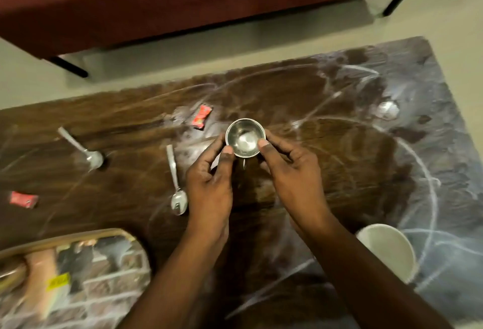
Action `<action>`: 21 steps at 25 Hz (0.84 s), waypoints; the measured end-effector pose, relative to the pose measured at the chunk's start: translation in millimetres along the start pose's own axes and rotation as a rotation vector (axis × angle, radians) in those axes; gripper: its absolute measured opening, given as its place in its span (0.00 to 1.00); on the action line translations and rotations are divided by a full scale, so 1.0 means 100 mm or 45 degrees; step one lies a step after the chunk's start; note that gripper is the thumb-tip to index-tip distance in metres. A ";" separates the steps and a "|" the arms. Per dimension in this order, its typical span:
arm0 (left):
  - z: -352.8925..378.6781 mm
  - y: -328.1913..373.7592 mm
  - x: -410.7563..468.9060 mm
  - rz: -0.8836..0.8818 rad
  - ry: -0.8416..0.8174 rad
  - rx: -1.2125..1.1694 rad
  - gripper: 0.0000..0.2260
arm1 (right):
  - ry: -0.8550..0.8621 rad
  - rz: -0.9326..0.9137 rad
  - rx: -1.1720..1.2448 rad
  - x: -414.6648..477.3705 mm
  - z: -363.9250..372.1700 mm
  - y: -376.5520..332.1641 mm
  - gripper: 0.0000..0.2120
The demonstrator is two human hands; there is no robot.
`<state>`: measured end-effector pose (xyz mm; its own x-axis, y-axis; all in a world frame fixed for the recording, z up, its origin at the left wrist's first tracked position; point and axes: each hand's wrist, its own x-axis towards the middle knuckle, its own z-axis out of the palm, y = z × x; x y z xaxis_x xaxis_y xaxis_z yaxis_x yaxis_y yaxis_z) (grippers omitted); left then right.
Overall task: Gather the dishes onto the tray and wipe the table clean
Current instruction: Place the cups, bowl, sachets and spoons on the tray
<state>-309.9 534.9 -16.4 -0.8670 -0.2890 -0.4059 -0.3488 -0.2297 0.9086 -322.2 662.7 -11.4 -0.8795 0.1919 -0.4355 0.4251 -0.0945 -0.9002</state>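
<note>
- Right now both hands meet at the middle of the frame around a small steel cup point(245, 137): the left hand point(209, 182) presses its thumb and fingers to the cup's left wall, the right hand point(292, 172) does the same on the right, so each is closed on it.
- Whether the cup rests on the table point(326, 145) or is just lifted, I cannot tell.
- It looks empty, light and rigid; polished metal is likely slippery, so a pinch across the rim or the small handle on its near side seems the safest hold.
- Two spoons point(175, 182) point(82, 149) lie left of the hands, well apart from each other.
- A white bowl point(386, 253) sits at the lower right; the tray point(78, 236) fills the lower left corner.
- Two red wrappers point(200, 117) point(23, 199) lie on the wood.
- The dark tabletop is smeared with white arcs and needs wiping.
- A red sofa point(183, 2) spans the top, pale floor beneath.
</note>
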 end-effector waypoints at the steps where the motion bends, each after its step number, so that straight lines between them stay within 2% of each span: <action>1: -0.32 0.04 -0.03 -0.007 0.066 -0.014 0.13 | -0.051 0.031 -0.014 -0.13 0.28 0.03 0.14; 5: -1.57 0.20 -0.22 0.006 0.286 0.001 0.14 | -0.242 0.083 -0.060 -0.68 1.35 0.29 0.14; 8: -2.32 0.23 -0.45 0.005 0.407 0.076 0.14 | -0.362 0.119 -0.040 -1.12 1.95 0.50 0.12; 11: -3.01 0.17 -0.71 -0.016 0.567 0.047 0.12 | -0.428 0.102 -0.166 -1.56 2.46 0.76 0.14; 14: -3.44 0.09 -0.91 -0.083 0.704 -0.076 0.10 | -0.481 0.087 -0.284 -1.90 2.86 1.02 0.16; 16: -3.58 0.03 -0.95 -0.136 0.756 -0.178 0.10 | -0.479 0.124 -0.350 -2.02 3.03 1.14 0.21; 19: -3.75 -0.15 -0.93 -0.204 0.797 -0.270 0.12 | -0.471 0.148 -0.428 -2.08 3.20 1.29 0.27; 21: -3.80 -0.24 -0.89 -0.230 0.807 -0.315 0.12 | -0.458 0.157 -0.463 -2.07 3.26 1.34 0.27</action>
<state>-89.4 212.6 -39.9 -0.4023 -0.6950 -0.5959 -0.3112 -0.5083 0.8029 -153.3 292.3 -41.3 -0.8089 -0.1525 -0.5679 0.5209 0.2622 -0.8123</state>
